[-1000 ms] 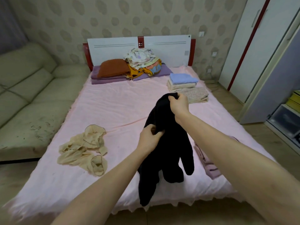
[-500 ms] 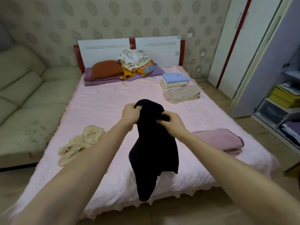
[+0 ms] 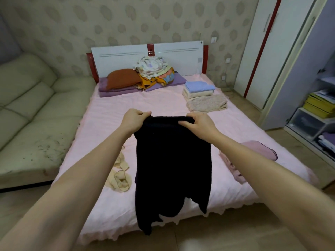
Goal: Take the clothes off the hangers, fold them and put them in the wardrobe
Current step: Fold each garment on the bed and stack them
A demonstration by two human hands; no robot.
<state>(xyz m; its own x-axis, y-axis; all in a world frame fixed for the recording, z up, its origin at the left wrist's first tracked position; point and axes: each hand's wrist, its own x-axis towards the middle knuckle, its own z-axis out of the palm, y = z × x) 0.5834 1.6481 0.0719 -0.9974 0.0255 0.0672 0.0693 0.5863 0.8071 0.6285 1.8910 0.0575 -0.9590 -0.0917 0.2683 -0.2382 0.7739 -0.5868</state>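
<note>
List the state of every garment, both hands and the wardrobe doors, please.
black garment: held up by its top edge, hanging
left hand: gripping garment
right hand: gripping garment
beige garment: crumpled on bed
pink garment: folded
stack of clothes: folded
wardrobe doors: closed

Home bedroom.
Bed (image 3: 163, 109) with headboard (image 3: 145, 59) mid-frame, sofa (image 3: 32, 113) at left, wardrobe (image 3: 268, 48) upper right, patterned wallpaper (image 3: 108, 20) behind.
</note>
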